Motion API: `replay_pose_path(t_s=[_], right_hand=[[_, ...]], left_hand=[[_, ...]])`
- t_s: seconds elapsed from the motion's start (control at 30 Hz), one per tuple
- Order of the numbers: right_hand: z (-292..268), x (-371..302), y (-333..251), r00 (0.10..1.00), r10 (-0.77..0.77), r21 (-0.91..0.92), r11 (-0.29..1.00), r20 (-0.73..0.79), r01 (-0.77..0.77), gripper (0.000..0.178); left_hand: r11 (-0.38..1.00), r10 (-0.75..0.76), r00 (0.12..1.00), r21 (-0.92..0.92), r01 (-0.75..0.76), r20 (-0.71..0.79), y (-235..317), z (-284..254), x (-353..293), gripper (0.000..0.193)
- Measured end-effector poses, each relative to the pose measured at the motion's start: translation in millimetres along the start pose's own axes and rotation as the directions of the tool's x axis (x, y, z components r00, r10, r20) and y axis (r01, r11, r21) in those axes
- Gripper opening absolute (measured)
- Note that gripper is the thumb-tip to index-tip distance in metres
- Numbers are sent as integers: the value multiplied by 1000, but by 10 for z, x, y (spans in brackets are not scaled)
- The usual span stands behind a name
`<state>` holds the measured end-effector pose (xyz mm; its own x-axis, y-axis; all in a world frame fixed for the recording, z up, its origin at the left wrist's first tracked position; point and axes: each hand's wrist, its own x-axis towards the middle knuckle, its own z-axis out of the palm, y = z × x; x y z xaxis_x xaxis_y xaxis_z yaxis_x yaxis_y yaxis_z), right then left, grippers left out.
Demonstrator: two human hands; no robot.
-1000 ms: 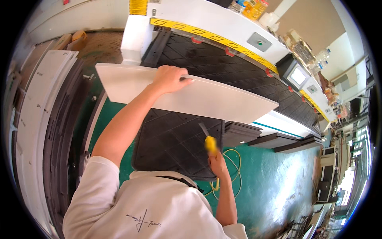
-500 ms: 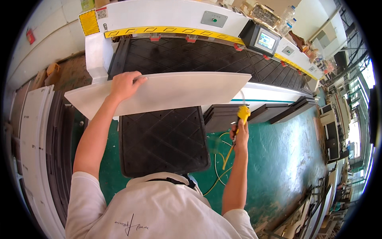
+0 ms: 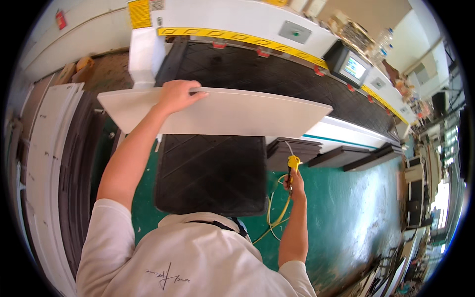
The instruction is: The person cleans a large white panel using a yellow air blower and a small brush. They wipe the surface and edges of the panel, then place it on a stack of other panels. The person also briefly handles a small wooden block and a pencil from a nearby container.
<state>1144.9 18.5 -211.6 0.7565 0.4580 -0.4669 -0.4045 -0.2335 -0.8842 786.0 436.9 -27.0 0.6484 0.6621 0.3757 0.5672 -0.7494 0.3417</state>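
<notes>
One long white panel (image 3: 232,114), flat, smooth and rectangular with squared corners, is held level above a black cross-hatched rubber mat (image 3: 210,173), spanning from 10 o'clock to 2 o'clock of the view; the left hand (image 3: 175,94) is clamped over its far edge at 11 o'clock. The right hand (image 3: 296,182), at 4 o'clock, is closed around one yellow air blow gun (image 3: 293,163) with a thin nozzle and a yellow coiled hose (image 3: 274,213) trailing below. Behind, one white machine (image 3: 237,17) with yellow edge strip and a dark gridded bed (image 3: 277,74); green floor (image 3: 346,213).
</notes>
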Motion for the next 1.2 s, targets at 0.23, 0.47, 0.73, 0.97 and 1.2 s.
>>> replay_pose_path(t_s=[0.23, 0.47, 0.73, 0.97, 1.2], right_hand=[[1606, -1390, 110, 650, 268, -393, 918, 711, 51, 40], [3267, -1853, 309, 316, -222, -226, 352, 922, 908, 51], [4577, -2159, 366, 42, -229, -32, 50, 973, 998, 49], [4727, -1816, 1040, 25, -278, 44, 239, 960, 970, 47], [3094, -1812, 244, 658, 11, -619, 352, 753, 702, 49]], left_hand=[[997, -73, 995, 19, 71, 74, -103, -77, -69, 42], [994, -64, 988, -76, 76, 139, -60, -21, -35, 39], [978, -35, 983, -195, 70, 179, -103, -106, -122, 32], [991, 2, 993, -130, 14, 120, -75, -34, -147, 39], [993, 74, 994, -98, -67, 76, -171, 44, -217, 37]])
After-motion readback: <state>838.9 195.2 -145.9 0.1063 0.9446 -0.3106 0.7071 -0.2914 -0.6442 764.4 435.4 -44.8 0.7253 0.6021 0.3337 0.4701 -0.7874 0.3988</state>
